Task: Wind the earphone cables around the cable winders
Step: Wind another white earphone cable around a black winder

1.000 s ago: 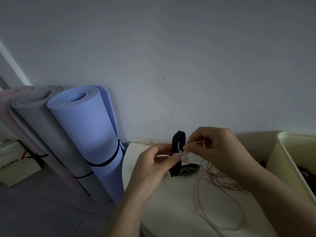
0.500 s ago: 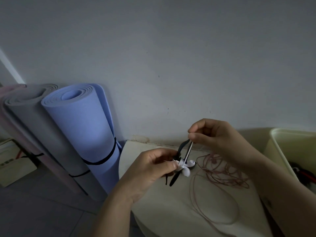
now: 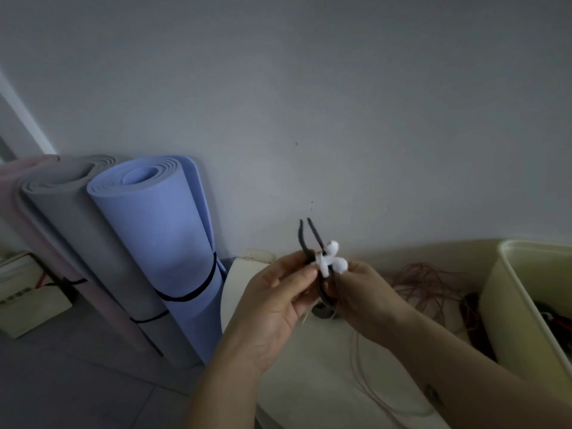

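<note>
My left grip (image 3: 275, 301) pinches winder (image 3: 310, 235) and earbuds (image 3: 333, 258); my right grip (image 3: 368, 292) pinches the cable (image 3: 430, 281). Winding is barely begun, I judge: most cable lies loose on the counter (image 3: 309, 385).

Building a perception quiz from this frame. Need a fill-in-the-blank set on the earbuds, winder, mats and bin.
1. The earbuds, held between the left hand and the right hand, are ____ in colour.
2. The two prongs of the black winder point ____.
3. The rolled mat nearest the table is ____.
4. The cream bin stands on the person's ____ side.

Missing words: white; up; blue; right.
</note>
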Tool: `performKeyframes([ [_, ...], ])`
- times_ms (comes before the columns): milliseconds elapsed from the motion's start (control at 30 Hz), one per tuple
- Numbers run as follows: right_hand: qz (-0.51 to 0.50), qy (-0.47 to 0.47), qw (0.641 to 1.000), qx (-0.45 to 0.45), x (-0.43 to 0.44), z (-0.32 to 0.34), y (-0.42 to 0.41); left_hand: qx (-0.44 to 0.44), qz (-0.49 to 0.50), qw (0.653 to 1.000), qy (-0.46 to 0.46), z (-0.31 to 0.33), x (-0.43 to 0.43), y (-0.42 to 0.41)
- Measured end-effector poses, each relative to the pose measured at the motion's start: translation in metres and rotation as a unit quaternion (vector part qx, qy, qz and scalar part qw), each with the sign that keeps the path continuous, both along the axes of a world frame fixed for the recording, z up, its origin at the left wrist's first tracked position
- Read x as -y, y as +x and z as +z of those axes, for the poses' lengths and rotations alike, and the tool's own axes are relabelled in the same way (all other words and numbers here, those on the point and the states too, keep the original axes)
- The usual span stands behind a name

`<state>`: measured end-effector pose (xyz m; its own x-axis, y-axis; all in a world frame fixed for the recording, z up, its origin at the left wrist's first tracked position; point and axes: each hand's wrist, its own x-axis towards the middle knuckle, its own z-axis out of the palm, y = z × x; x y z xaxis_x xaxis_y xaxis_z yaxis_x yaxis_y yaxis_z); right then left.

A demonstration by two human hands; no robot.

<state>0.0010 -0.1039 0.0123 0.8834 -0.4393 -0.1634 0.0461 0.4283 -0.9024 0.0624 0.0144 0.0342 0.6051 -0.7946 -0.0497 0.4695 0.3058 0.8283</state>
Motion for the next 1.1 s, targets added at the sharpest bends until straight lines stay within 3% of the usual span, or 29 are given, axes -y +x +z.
performKeyframes([
  [100,-0.029,-0.195,0.975,-0.097,-0.005,-0.004,0.002,-0.028,0.053,0.998,-0.003,0.000,-0.002,0.004],
  [200,0.033,-0.417,0.898,-0.139,-0.007,0.004,-0.004,-0.049,0.113,0.992,0.024,-0.002,-0.005,0.011],
  [367,0.067,-0.562,0.817,-0.109,-0.013,0.011,-0.009,-0.047,0.160,0.981,0.102,-0.005,-0.007,0.017],
  [567,0.069,-0.661,0.739,-0.107,-0.008,0.023,-0.017,-0.066,0.187,0.971,0.134,-0.008,-0.006,0.018],
  [733,0.063,-0.696,0.707,-0.112,-0.001,0.030,-0.023,-0.121,0.156,0.975,0.099,-0.007,-0.004,0.016],
  [833,0.058,-0.703,0.702,-0.097,0.001,0.032,-0.025,-0.098,0.148,0.979,0.098,-0.007,-0.003,0.014],
  [1100,0.010,-0.690,0.724,-0.028,0.007,0.040,-0.028,0.098,0.102,0.972,0.186,-0.015,0.001,0.009],
])
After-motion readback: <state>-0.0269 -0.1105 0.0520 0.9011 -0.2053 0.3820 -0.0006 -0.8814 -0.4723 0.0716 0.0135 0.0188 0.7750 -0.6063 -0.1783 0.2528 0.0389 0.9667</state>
